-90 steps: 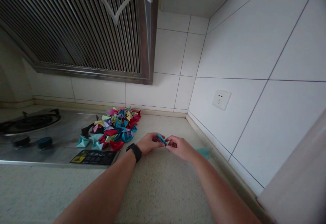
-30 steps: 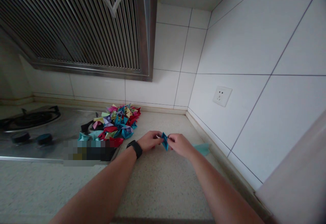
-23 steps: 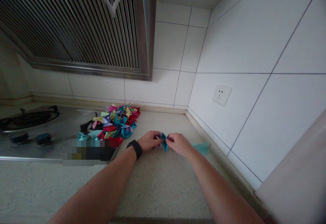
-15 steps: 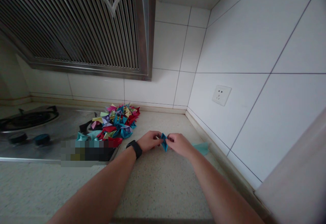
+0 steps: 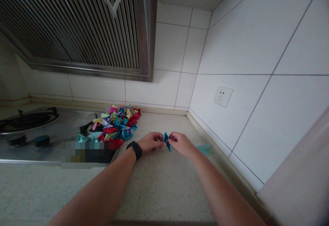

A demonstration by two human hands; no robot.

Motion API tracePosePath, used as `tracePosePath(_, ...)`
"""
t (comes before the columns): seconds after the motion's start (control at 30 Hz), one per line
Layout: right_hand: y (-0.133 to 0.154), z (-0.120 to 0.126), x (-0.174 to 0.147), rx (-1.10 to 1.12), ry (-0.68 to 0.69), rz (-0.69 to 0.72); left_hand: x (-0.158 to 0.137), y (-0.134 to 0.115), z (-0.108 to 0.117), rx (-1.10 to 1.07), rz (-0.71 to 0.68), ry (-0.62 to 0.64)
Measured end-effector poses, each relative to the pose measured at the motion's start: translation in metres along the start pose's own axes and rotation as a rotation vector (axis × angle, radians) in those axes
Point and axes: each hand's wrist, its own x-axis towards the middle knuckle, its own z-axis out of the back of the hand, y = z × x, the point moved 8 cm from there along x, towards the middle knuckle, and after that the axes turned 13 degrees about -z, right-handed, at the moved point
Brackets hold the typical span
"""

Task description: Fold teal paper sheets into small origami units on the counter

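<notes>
Between my fingertips, just above the counter (image 5: 164, 185), is a small piece of folded blue origami paper (image 5: 167, 141), a narrow diamond shape with pointed ends. My left hand (image 5: 151, 141), below a black wristband, pinches its left side. On the opposite side my right hand (image 5: 182, 144) grips it between thumb and fingers. Light teal paper (image 5: 205, 149) lies on the counter behind my right wrist. Left of my hands, a heap of folded paper pieces (image 5: 119, 123) in several colours spreads over the stove's edge and onto the counter.
A gas stove (image 5: 69, 121) with a burner (image 5: 31, 119) and knobs (image 5: 41, 141) is set into the counter at left. Above it hangs a slatted range hood (image 5: 84, 30). The right tiled wall carries a power socket (image 5: 223, 96). Part of the stove front is pixelated.
The blue paper has tilted slightly, its lower point swinging to the right and its upper edge rising a little. My fingers have shifted slightly around it; both hands keep hold.
</notes>
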Motion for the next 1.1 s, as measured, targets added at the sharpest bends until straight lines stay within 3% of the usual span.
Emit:
tracePosePath(0.47,0.014,-0.006,-0.009,0.173,0.133,0.074,0.003,0.011,0.009,0.119,-0.036,-0.057)
tracePosePath(1.1,0.006,-0.013,-0.003,0.116,0.121,0.043,0.002,0.003,0.007,0.154,-0.008,-0.031)
